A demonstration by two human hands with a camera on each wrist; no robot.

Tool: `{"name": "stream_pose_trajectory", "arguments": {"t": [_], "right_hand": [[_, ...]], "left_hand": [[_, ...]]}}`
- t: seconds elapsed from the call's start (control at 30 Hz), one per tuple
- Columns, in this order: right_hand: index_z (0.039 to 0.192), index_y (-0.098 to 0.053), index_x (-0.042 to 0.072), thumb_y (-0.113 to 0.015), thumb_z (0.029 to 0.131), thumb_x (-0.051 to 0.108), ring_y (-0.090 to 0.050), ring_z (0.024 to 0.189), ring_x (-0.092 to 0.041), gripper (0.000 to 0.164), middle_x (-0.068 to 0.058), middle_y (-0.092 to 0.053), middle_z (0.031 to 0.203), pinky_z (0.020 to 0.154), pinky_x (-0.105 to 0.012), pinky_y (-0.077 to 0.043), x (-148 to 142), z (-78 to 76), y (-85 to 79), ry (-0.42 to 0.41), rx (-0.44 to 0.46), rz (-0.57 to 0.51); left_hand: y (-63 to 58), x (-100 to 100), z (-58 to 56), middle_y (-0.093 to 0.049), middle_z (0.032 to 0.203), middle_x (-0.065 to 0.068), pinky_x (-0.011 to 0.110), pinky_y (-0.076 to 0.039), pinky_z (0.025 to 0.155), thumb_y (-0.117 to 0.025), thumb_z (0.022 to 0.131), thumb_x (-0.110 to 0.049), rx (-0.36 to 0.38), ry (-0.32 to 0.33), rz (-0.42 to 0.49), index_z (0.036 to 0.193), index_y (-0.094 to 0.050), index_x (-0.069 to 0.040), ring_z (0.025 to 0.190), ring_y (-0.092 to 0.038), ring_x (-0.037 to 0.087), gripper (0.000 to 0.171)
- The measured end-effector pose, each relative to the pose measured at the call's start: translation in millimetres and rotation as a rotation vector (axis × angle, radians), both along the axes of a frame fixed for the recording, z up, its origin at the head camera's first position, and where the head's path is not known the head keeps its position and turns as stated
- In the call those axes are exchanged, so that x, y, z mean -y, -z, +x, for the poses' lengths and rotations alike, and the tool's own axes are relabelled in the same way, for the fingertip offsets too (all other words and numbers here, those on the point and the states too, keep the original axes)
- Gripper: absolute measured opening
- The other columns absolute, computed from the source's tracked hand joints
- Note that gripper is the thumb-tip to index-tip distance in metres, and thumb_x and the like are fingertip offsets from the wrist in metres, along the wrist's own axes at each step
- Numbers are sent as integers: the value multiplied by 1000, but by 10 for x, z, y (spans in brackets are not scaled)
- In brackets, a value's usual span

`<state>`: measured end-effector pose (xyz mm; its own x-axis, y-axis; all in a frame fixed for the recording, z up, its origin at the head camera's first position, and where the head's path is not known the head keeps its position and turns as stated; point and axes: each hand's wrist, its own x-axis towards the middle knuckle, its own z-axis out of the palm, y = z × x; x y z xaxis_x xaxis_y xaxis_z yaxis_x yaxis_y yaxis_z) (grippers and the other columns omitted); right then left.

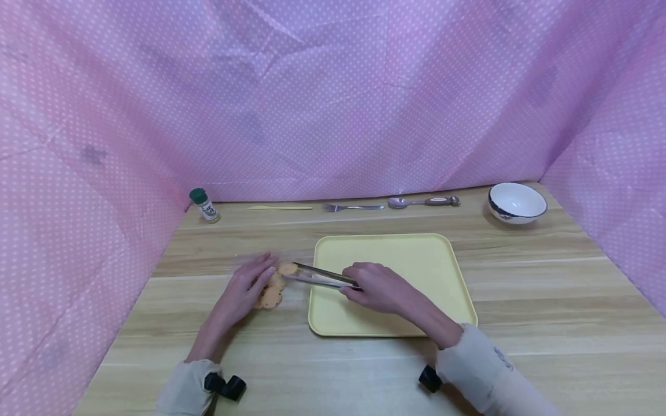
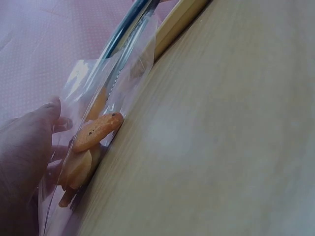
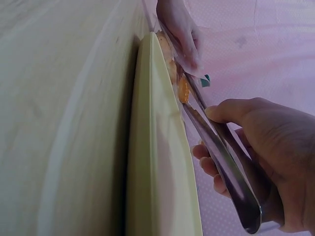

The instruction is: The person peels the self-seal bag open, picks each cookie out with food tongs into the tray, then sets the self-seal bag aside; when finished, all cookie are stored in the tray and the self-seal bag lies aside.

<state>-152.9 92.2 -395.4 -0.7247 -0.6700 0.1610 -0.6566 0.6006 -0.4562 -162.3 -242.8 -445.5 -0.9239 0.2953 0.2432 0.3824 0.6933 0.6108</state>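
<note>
My left hand (image 1: 250, 285) holds a clear plastic bag (image 2: 78, 81) that lies on the table left of the tray. Several round, dark-specked cookies (image 1: 271, 297) are inside it, stacked loosely in the left wrist view. Metal tongs (image 3: 231, 182) are gripped in my right hand (image 1: 376, 287), thumb on one arm and fingers on the other. Their tips reach into the bag's mouth and meet at one cookie (image 3: 184, 90), which lies between them. Part of the bag is hidden behind my left hand in the head view.
A pale yellow tray (image 1: 400, 254) lies under my right hand. Along the back are a green-capped shaker (image 1: 206, 207), a yellow knife (image 1: 279, 208), a fork (image 1: 354, 207), a spoon-like utensil (image 1: 422, 202) and a white bowl (image 1: 517, 203). Pink dotted cloth (image 1: 333, 104) hangs behind the table.
</note>
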Motion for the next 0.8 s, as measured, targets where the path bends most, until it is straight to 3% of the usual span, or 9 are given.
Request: {"name": "stream_pose_trajectory", "arguments": {"t": [0.27, 0.5, 0.8], "right_hand": [[89, -63, 12, -70, 100, 17, -42, 62, -6, 14, 7, -48, 76, 51, -20, -38, -124, 57, 17, 1, -22, -7], [96, -66, 9, -71, 99, 17, -44, 64, -5, 10, 8, -50, 78, 54, -20, -41, -261, 112, 39, 8, -59, -30], [108, -70, 2, -73, 98, 16, -47, 67, -6, 17, 5, -56, 84, 59, -22, -44, -478, 162, 67, 70, -90, -29]], "left_hand": [[0, -6, 6, -45, 157, 21, 66, -25, 117, -49, 112, -31, 36, -17, 4, 147, -58, -8, 145, -38, 44, 44], [14, -3, 0, -46, 157, 20, 63, -26, 118, -50, 112, -27, 23, -9, 5, 147, -59, -7, 145, -39, 42, 41], [11, -8, 1, -46, 157, 19, 63, -26, 118, -49, 112, -31, 36, -18, 8, 147, -59, -8, 145, -39, 42, 43]]}}
